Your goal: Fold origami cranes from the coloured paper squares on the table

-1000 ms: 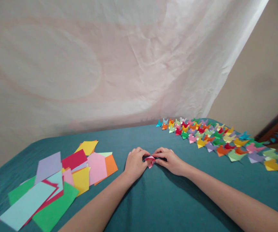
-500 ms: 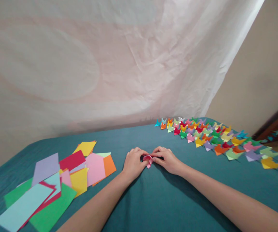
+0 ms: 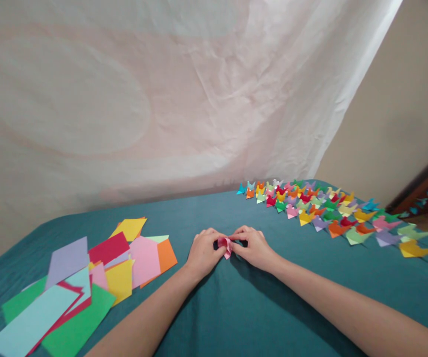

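Note:
A small pink folded paper piece (image 3: 225, 244) sits between my two hands at the middle of the teal cloth-covered table (image 3: 236, 317). My left hand (image 3: 203, 250) pinches its left side with curled fingers. My right hand (image 3: 253, 246) pinches its right side, fingertips pressed on the paper. Both hands rest low on the cloth, touching the piece from opposite sides.
A loose spread of flat coloured paper sheets (image 3: 80, 277) lies at the left. Several rows of small folded paper birds (image 3: 329, 210) in many colours line the right back of the table. A white creased sheet (image 3: 162, 99) hangs behind.
The pink piece has been pressed smaller and turned slightly between the fingertips. Both hands stay in place; the view has shifted a little.

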Demonstrator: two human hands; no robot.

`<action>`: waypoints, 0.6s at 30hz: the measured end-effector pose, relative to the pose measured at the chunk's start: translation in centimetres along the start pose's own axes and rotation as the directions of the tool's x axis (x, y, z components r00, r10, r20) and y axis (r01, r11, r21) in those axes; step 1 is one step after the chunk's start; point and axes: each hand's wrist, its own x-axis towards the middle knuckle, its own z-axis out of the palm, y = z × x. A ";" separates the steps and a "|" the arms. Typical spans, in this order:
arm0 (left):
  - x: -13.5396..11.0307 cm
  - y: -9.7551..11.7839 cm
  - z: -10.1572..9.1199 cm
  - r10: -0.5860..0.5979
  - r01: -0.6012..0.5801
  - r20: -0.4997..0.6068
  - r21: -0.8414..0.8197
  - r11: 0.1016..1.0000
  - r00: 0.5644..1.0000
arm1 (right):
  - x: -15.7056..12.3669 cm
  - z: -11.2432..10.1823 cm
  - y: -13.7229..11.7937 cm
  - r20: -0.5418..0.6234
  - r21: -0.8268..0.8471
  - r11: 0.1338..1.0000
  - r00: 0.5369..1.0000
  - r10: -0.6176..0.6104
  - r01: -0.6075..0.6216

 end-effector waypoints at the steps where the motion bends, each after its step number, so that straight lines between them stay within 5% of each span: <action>1: 0.0 0.0 -0.1 0.005 -0.005 0.005 -0.003 1.000 1.000 | 0.0 0.0 -0.1 -0.006 -0.001 1.000 1.000 0.005 -0.005; 10: -0.3 0.6 -0.8 0.058 -0.055 0.058 -0.053 0.997 0.997 | -0.2 0.2 -0.2 -0.027 0.013 0.999 0.999 0.032 -0.031; 18: -0.2 0.8 -0.8 0.018 -0.018 -0.005 -0.197 0.980 1.000 | -0.3 0.0 -0.5 -0.018 -0.033 0.999 0.999 0.036 -0.036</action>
